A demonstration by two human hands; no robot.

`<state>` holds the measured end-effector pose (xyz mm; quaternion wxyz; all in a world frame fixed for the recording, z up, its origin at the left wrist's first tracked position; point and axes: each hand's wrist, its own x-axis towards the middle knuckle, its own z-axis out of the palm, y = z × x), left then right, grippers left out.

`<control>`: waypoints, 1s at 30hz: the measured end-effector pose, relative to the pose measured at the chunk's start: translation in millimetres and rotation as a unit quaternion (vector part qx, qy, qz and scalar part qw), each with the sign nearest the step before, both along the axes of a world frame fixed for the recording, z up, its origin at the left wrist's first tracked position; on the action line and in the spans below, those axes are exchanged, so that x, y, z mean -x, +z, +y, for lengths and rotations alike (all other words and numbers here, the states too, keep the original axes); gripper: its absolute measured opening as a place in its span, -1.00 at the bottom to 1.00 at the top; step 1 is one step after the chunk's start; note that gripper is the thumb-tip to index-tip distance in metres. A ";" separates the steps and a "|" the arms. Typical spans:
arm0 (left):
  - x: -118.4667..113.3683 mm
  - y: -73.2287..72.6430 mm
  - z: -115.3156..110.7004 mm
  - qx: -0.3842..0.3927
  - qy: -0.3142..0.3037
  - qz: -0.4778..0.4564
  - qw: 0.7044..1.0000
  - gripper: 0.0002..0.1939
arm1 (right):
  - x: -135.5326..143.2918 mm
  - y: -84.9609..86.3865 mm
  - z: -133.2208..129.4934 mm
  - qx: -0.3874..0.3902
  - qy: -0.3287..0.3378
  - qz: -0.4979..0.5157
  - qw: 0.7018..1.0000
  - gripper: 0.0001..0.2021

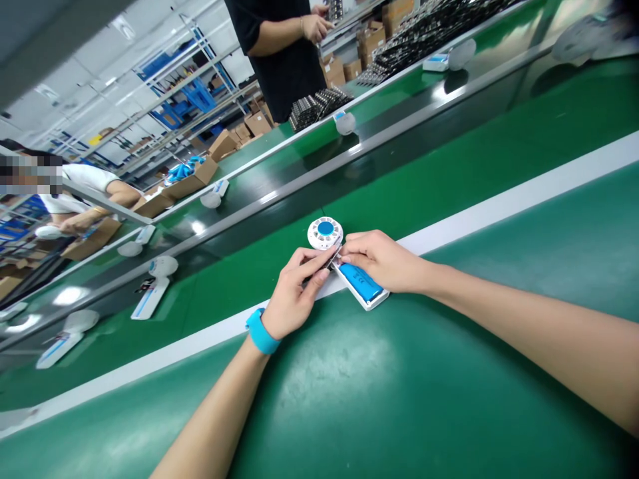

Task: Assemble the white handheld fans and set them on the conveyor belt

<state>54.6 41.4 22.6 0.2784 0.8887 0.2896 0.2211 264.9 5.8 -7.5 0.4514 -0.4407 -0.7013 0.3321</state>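
A white device lies across the white strip at the belt's edge, its round vented head (325,233) with a blue disc pointing away from me. Its open handle (363,285) holds a blue battery and points toward me. My left hand (294,293), with a turquoise band at the wrist, pinches a small dark part, seemingly a circuit board (329,259), where head and handle meet. From the right, my right hand (377,259) has its fingertips closed at the same joint, over the top of the handle; what they grip is too small to make out.
Similar white devices (150,298) rest on the green belt (239,259) at left and on the far line. Beyond stand a person in black (284,60), a person in white at left, cardboard boxes (194,179) and stacked dark metallic parts (319,106).
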 end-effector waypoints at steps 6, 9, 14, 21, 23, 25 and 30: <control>-2.1 -5.8 -3.7 0.026 0.031 -0.031 0.999 -0.62 | 0.7 2.5 -0.3 0.012 -0.007 -0.017 1.000 -0.73; -2.2 -7.6 -3.2 0.059 0.045 -0.057 0.996 -0.58 | 0.7 4.4 -0.8 0.012 -0.004 -0.021 1.000 -0.75; -1.2 0.0 1.3 0.069 0.049 -0.054 0.995 -0.56 | 0.4 4.8 -1.8 -0.008 0.006 -0.030 0.999 -0.76; -1.4 13.8 12.3 -0.023 -0.060 -0.001 0.998 -0.64 | -4.9 2.1 0.3 -0.054 0.022 -0.078 0.995 -0.75; -2.3 16.1 15.2 -0.058 -0.078 0.014 0.995 -0.64 | -6.2 3.8 1.7 -0.051 0.023 -0.097 0.994 -0.76; -3.4 18.8 18.2 -0.093 -0.085 0.037 0.991 -0.64 | -6.5 6.0 2.2 -0.043 0.020 -0.103 0.994 -0.76; -7.3 15.8 23.4 -0.099 -0.097 0.046 0.989 -0.63 | -5.8 2.8 2.1 -0.014 -0.002 -0.056 0.998 -0.74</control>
